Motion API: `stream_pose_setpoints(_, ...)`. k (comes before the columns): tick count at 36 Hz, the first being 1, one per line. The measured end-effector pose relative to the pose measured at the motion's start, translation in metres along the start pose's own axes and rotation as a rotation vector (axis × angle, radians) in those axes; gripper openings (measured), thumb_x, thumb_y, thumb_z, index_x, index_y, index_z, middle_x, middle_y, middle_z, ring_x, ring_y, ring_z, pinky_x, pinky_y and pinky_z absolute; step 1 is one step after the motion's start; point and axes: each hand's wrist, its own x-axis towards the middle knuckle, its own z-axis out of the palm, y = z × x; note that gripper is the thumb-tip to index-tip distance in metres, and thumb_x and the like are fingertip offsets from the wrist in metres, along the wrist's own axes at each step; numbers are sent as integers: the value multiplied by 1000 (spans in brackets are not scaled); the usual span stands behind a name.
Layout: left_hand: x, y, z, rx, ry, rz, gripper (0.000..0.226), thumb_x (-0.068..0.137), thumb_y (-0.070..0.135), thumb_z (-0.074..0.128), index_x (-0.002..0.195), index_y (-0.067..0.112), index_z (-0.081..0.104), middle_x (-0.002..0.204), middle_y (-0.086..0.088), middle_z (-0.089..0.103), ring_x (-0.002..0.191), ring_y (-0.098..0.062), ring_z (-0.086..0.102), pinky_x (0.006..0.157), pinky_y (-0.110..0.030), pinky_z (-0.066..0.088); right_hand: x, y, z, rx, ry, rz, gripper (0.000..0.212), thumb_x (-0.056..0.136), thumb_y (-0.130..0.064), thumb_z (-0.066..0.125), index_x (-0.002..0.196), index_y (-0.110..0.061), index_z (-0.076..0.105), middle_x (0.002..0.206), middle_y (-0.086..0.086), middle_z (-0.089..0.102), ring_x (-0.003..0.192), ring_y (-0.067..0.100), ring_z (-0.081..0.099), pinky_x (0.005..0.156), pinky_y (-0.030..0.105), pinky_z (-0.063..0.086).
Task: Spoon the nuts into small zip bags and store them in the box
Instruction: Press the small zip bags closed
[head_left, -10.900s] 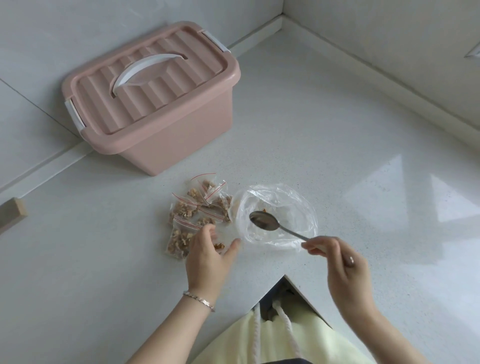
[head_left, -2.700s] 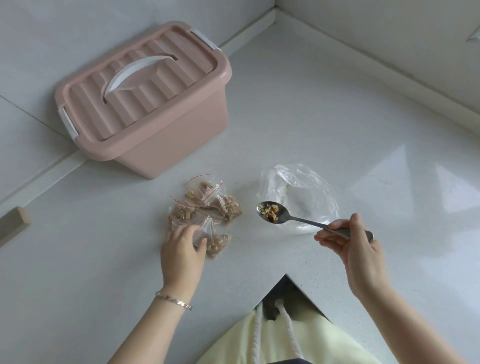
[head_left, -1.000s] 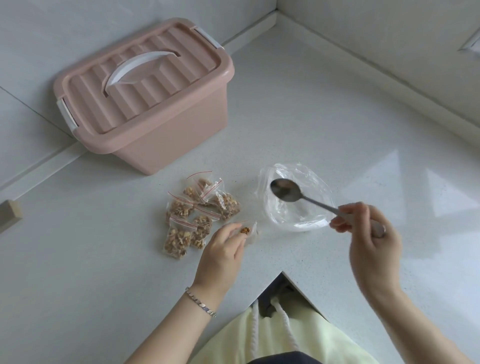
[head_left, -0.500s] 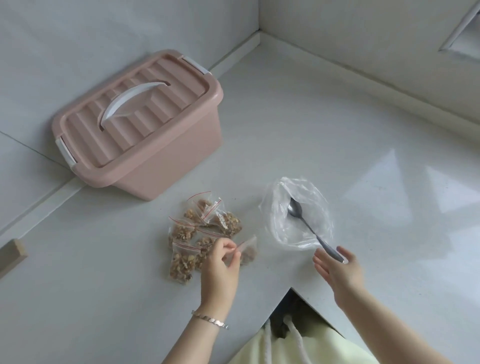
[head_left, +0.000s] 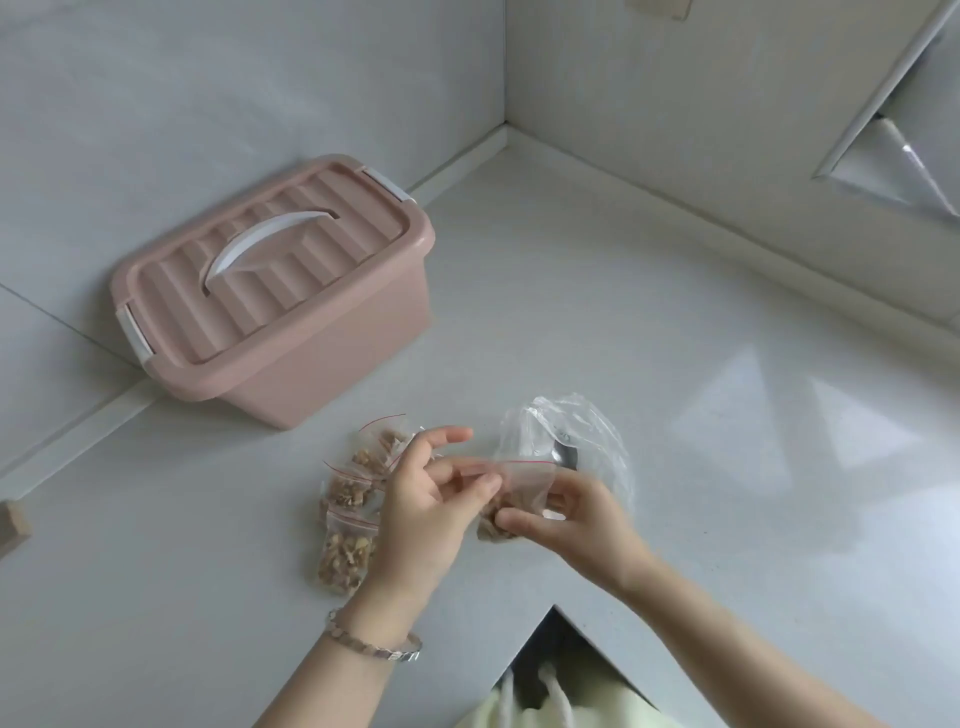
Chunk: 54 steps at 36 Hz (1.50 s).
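Observation:
Both hands hold one small zip bag (head_left: 524, 480) with a red seal line and some nuts in its bottom, lifted just above the counter. My left hand (head_left: 434, 501) pinches its left top corner, and my right hand (head_left: 563, 512) grips its right side and bottom. Several filled small zip bags (head_left: 348, 522) lie on the counter left of my hands. Behind my right hand lies the large clear bag (head_left: 582, 434) with the spoon's bowl (head_left: 563, 457) resting in it. The pink box (head_left: 280, 291) stands at the back left, lid on.
The white countertop (head_left: 675, 467) meets walls at the back and right, forming a corner. Its front edge has a notch near my body. A small wooden block (head_left: 10, 522) sits at the far left edge.
My right hand let go of the spoon, which now lies in the large clear bag, and moved left to grip the small zip bag. Both hands lifted that bag. The camera tilted upward.

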Motion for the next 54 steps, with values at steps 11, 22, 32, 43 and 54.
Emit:
stream_pose_setpoints(11, -17, 16, -3, 4, -28, -54, 26, 63, 32, 70, 77, 10, 74, 81, -7, 73, 79, -13, 67, 77, -24, 52, -9, -30, 10, 280, 179, 20, 33, 77, -19, 70, 74, 13, 65, 62, 24, 65, 52, 23, 64, 48, 21, 47)
stream_pose_setpoints(22, -25, 21, 1, -197, 67, -217, 13, 65, 21, 66, 71, 11, 73, 78, -9, 71, 75, -13, 65, 69, -22, 52, -15, -37, 11, 346, 146, 84, 16, 71, -18, 70, 74, -3, 73, 71, 18, 71, 64, 27, 69, 55, 26, 53)
stream_pose_setpoints(32, -30, 27, 1, -120, 100, -123, 21, 83, 5, 61, 67, 17, 69, 62, 4, 68, 59, -1, 61, 55, -10, 45, -23, -40, -2, 419, 235, 125, 17, 64, -25, 68, 73, -10, 70, 69, 5, 71, 71, 15, 67, 78, 31, 52)
stream_pose_setpoints(43, -31, 29, 0, -38, 64, -34, 8, 61, 30, 68, 64, 27, 75, 65, 1, 71, 65, -8, 65, 67, -18, 52, -29, -44, -6, 419, 236, 102, 12, 59, -23, 69, 65, -13, 72, 68, 7, 72, 65, 11, 66, 63, 16, 52)
stream_pose_setpoints(54, -36, 33, -2, -115, 98, 46, 7, 60, 26, 67, 58, 23, 73, 54, 2, 66, 54, -5, 57, 57, -11, 45, -29, -51, -4, 410, 211, 42, 5, 57, -18, 69, 56, -14, 72, 64, 7, 71, 63, 9, 63, 61, 13, 48)
